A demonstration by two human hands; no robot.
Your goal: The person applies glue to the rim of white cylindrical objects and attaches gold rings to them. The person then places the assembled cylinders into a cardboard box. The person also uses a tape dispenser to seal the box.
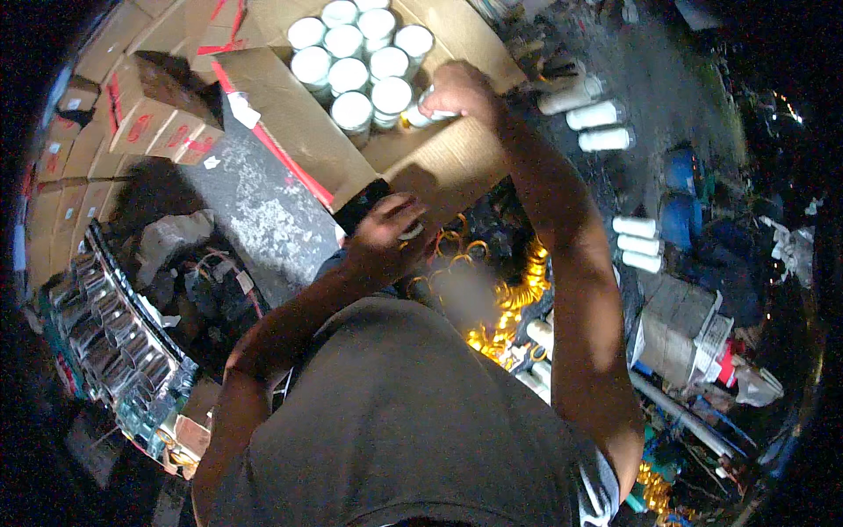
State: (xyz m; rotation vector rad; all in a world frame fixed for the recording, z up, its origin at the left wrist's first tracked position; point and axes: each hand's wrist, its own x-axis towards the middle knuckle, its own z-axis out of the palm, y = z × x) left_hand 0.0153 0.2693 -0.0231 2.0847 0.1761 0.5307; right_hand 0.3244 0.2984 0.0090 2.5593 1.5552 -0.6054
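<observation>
The right hand (461,92) is inside an open cardboard box (452,171), its fingers closed on a pale can (428,112) beside the rows of white-topped cans (348,75) that crowd it on the left. The box's near side stands between it and the left hand (391,228), whose fingers curl over a small white thing (410,232), mostly hidden, so I cannot tell how firmly. Around lie gold rings (536,268), white cylinders (606,139), brown cartons (167,127) and shiny metal cans (114,307).
</observation>
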